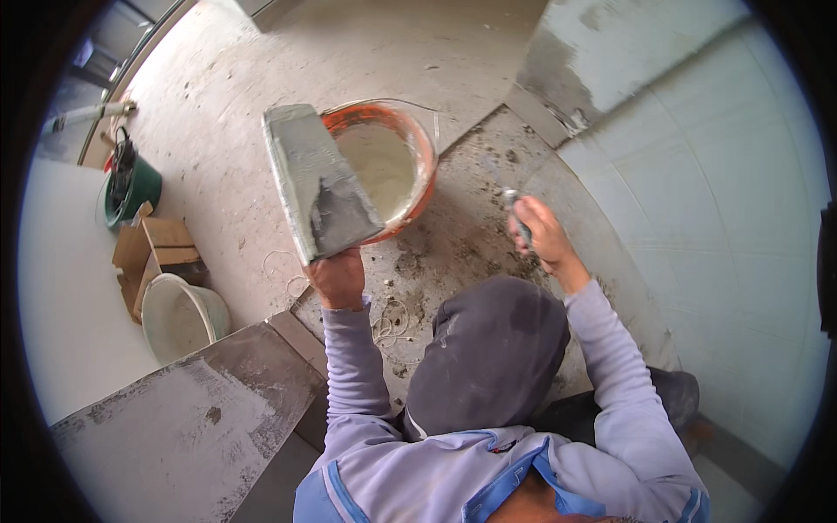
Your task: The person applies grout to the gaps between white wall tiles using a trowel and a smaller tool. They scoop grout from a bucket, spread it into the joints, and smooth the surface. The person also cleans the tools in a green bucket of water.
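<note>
Two hands each grip something; the left hand (338,279) is closed on the near end of a grey slab (305,157), flat and rectangular, smeared with pale paste, with a darker, ragged-edged patch by the grip; the slab's long axis runs away from the person and slightly left, and it overlaps the left side of an orange bucket (426,166) in view, though whether it touches the rim I cannot tell; the bucket is round and holds smooth, creamy paste (384,161); the right hand (545,234) is wrapped around a dark-handled tool (522,228), right of the bucket, pointing away and slightly left, its far end blurred; a mark (504,447) beside the blue collar (562,497) is too small to read; gritty crumbs dot the dusty floor (218,113)
</note>
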Tool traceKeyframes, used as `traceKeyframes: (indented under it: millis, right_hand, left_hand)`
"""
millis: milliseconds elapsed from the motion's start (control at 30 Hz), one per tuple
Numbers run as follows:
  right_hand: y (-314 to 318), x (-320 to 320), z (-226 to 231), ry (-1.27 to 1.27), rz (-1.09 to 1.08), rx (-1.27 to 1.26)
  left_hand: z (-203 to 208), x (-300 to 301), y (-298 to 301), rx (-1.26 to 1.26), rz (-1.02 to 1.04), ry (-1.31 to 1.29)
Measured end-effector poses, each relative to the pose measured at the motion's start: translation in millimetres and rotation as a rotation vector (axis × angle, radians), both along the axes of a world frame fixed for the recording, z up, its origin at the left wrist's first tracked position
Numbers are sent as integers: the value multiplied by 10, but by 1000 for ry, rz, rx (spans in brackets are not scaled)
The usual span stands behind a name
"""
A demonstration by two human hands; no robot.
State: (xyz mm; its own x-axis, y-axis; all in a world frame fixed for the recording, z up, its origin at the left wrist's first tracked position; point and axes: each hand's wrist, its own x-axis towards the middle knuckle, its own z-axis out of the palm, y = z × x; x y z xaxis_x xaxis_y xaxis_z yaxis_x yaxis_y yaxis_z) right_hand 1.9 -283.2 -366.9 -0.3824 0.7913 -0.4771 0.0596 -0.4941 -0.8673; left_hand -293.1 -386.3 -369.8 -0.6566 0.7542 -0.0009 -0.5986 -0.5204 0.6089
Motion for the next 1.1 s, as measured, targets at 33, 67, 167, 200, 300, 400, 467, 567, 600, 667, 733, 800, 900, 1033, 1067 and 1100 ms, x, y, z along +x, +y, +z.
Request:
traceKeyframes:
  millis: [33, 67, 167, 200, 300, 400, 467, 567, 600, 667, 733, 800, 900, 1033, 1067, 1100]
  right_hand:
    - [-7, -19, -70, 153, -15, -192]
    - [-35, -20, -114, 310, -30, -382]
    - [-125, -103, -173, 326, 46, -438]
    - [-157, -156, -216, 334, 11, -393]
    - [-119, -392, -496, 339, -187, -280]
    - [-108, -809, -359, 252, -320, -499]
    - [-171, -872, -198, 355, -144, -481]
    - [-241, -614, 52, 703, 58, -578]
    - [-267, -430, 114, 667, 53, -519]
    - [-274, -45, 91, 588, -60, -498]
    - [-207, 93, 72, 365, -185, -276]
    - [-235, 84, 139, 265, -216, -85]
    - [-201, 24, 389, 126, 2, 371]
    - [-135, -216, 1053, -312, 405, 929]
    - [-131, -316, 1237, -272, 432, 1019]
    - [-138, -399, 1405, -239, 459, 1108]
  left_hand:
    - [20, 9, -29, 71, -54, -33]
    - [35, 40, -45, 142, -108, -67]
    - [-109, 14, -122, -117, 165, 125]
    - [-248, -41, -127, -178, 223, 214]
    - [-458, -122, -11, -182, 264, 194]
    - [-462, -122, 14, -185, 260, 189]
    - [-440, -118, 4, -183, 264, 209]
    - [-664, -278, -95, -136, 276, 230]
    - [-710, -322, -115, -125, 275, 227]
    - [-633, -196, -79, -4, 142, 86]
    - [-667, -207, -57, -145, 247, 186]
    - [-580, -192, -87, -119, 188, 92]
    - [-222, -52, -186, -39, 5, -72]
    - [39, 44, -148, -40, -121, -100]
    - [77, 73, -113, -49, -129, -37]
    - [146, 127, -37, -98, -61, 51]
